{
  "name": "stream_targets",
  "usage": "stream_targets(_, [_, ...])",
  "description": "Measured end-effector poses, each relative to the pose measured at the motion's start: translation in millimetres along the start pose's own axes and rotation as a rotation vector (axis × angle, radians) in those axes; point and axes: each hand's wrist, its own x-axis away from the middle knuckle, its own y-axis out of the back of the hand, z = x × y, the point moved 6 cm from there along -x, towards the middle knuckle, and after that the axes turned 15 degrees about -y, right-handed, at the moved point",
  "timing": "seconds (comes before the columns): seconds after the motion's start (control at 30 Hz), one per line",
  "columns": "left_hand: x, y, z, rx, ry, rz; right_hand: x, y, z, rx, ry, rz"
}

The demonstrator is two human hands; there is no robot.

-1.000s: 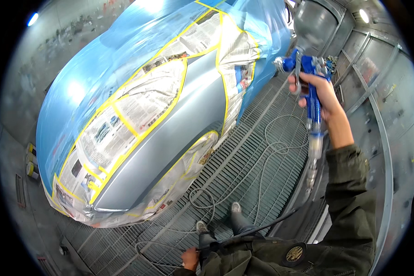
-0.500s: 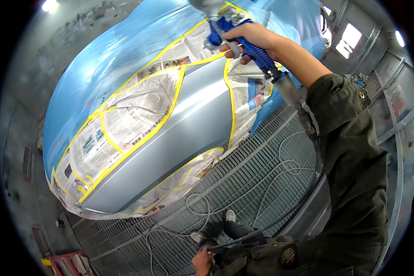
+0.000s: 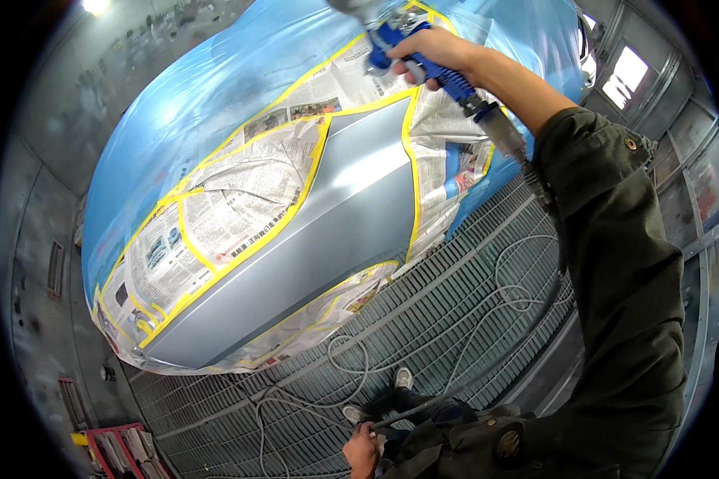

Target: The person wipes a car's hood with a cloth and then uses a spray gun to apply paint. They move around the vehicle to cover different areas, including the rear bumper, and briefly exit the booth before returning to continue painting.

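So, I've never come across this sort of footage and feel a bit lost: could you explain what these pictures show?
There's no robot here, just a person using bare hands. All the pictures come from a wide camera worn on the head, looking down, which makes straight edges bend. The right hand grips a blue spray gun, held out toward the top of the view. The left hand, down by the waist, holds a hose. Blue plastic, newspaper and yellow tape cover much of a car, leaving a shiny grey panel bare. The floor is slatted.
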Motion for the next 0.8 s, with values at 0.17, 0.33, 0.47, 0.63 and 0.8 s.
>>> stream_targets(0.17, [-16,-15,0,0.015,0.011,0.089,-10,57,-12,0.112,-0.053,-0.186])
stream_targets(0.33, [-8,-17,10,0.036,0.012,0.032,8,-10,0,-0.15,0.008,0.121])
stream_targets(0.47, [-10,-14,12,0.004,0.004,-0.002,9,-44,13,-0.195,0.044,0.253])
stream_targets(0.63, [-14,-4,9,-0.017,0.057,-0.008,-19,-48,8,-0.089,0.041,0.211])
stream_targets(0.8, [-17,-9,8,0.0,0.053,0.013,-38,-5,-13,-0.11,-0.037,0.002])
